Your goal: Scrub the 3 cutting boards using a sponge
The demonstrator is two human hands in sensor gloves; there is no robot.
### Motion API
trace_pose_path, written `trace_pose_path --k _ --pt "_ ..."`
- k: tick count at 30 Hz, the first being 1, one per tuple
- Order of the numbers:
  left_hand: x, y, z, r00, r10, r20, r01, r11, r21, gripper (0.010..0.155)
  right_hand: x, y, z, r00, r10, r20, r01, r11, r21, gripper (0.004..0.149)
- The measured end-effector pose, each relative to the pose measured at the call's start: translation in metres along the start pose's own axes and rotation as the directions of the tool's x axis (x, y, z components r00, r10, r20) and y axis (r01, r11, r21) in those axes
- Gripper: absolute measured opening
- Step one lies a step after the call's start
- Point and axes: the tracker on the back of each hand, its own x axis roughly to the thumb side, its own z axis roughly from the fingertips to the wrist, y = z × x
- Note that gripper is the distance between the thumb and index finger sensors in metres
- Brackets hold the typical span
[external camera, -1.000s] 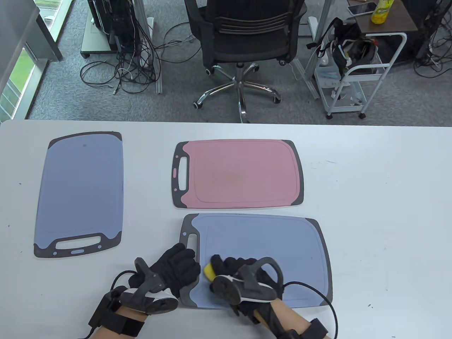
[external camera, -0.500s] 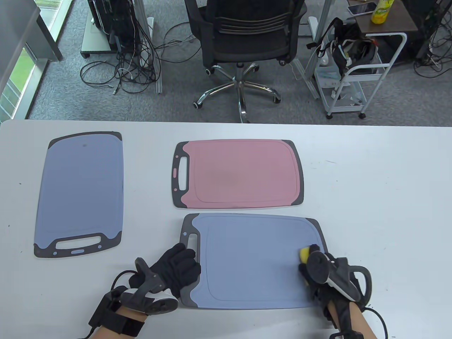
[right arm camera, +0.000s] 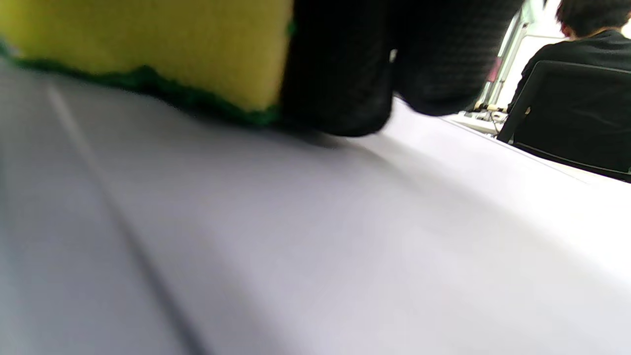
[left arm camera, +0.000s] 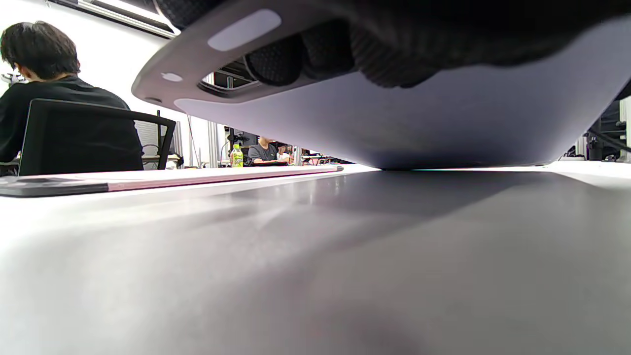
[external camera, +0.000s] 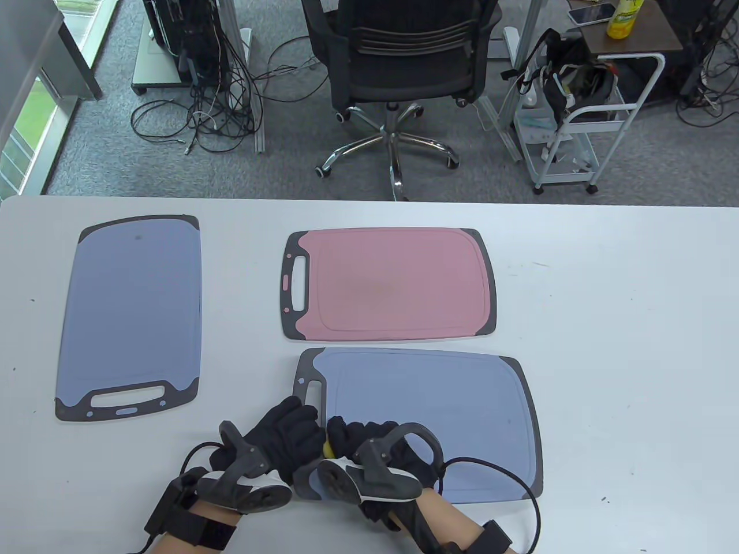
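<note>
From the table view, my left hand (external camera: 286, 441) grips the handle end of the near blue plastic cutting board (external camera: 439, 415) on the white desk (external camera: 623, 346). My right hand (external camera: 375, 453) beside it clamps the yellow sponge (external camera: 327, 448) onto that board. Left wrist view: fingers (left arm camera: 315, 54) curl under the board's raised handle end. Right wrist view: the sponge's green scouring face touches the board.

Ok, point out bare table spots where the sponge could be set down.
Bare table lies right of the pink board and near blue board. A strip runs between the left blue board and both. Crowded: near edge, where left hand and right hand meet.
</note>
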Motion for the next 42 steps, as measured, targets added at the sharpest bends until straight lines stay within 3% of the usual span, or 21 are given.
trace_pose_path --k 3,6,8,11,14,16,20,23,25,26,28,32,35,37,39,42 --pt "0.002 0.0 -0.001 1.0 -0.02 0.001 0.02 1.0 -0.01 0.042 -0.052 0.019 0.024 0.974 -0.142 -0.176 0.147 0.989 0.014 0.071" --pt "0.002 0.0 -0.002 0.999 -0.031 -0.013 0.031 0.999 -0.014 0.042 -0.113 0.039 0.062 0.924 -0.08 -0.375 0.112 0.992 0.064 0.071" --pt "0.004 0.0 -0.003 0.998 -0.06 -0.023 0.059 0.998 -0.015 0.041 -0.159 0.055 0.094 0.839 -0.081 -0.538 0.149 0.985 0.084 0.071" --pt "0.005 0.0 -0.004 0.996 -0.085 -0.034 0.085 0.996 -0.009 0.041 -0.202 0.07 0.123 0.713 -0.101 -0.694 0.217 0.973 0.082 0.071" --pt "0.005 0.0 -0.005 0.993 -0.108 -0.047 0.107 0.994 -0.011 0.041 -0.2 0.069 0.116 0.721 -0.131 -0.68 0.216 0.975 0.041 0.071" --pt "0.006 0.0 -0.005 0.993 -0.109 -0.049 0.109 0.994 -0.013 0.041 -0.181 0.06 0.097 0.792 -0.117 -0.599 0.185 0.981 0.053 0.071" --pt "0.006 0.0 -0.005 0.992 -0.11 -0.054 0.109 0.994 -0.017 0.041 -0.093 0.03 0.038 0.94 -0.197 -0.279 0.201 0.979 -0.012 0.071" --pt "0.006 0.0 -0.005 0.992 -0.112 -0.054 0.112 0.994 -0.013 0.041 -0.02 0.006 0.009 0.987 -0.157 -0.018 0.156 0.987 -0.027 0.072" --pt "0.005 0.001 -0.004 0.992 -0.109 -0.057 0.109 0.994 -0.006 0.04 0.002 -0.001 0.002 0.992 -0.121 0.047 0.123 0.992 -0.034 0.072" --pt "0.005 0.001 -0.004 0.992 -0.112 -0.062 0.112 0.994 -0.004 0.04 0.004 -0.002 0.0 0.996 -0.09 0.02 0.091 0.995 -0.031 0.072" --pt "0.004 0.002 -0.002 0.994 -0.096 -0.057 0.097 0.995 0.011 0.041 -0.009 0.002 0.004 0.991 -0.131 0.009 0.131 0.991 -0.01 0.071" --pt "-0.001 0.001 -0.001 0.999 -0.037 -0.037 0.038 0.999 0.013 0.042 -0.074 0.026 0.037 0.963 -0.146 -0.227 0.156 0.987 0.026 0.071" --pt "-0.002 0.001 0.0 0.999 -0.03 -0.037 0.031 0.999 0.018 0.042 -0.141 0.052 0.086 0.876 -0.146 -0.461 0.176 0.984 0.022 0.071" --pt "-0.002 0.001 0.0 0.999 -0.026 -0.034 0.027 0.999 0.023 0.042 -0.184 0.069 0.12 0.769 -0.152 -0.621 0.209 0.978 0.021 0.07" --pt "-0.003 0.001 0.0 0.999 -0.007 -0.036 0.008 1.0 0.03 0.042 -0.206 0.077 0.137 0.698 -0.146 -0.701 0.229 0.973 0.025 0.071" --pt "-0.004 0.001 0.0 0.999 -0.003 -0.038 0.004 1.0 0.028 0.042 -0.202 0.075 0.129 0.698 -0.189 -0.691 0.239 0.971 -0.024 0.071"
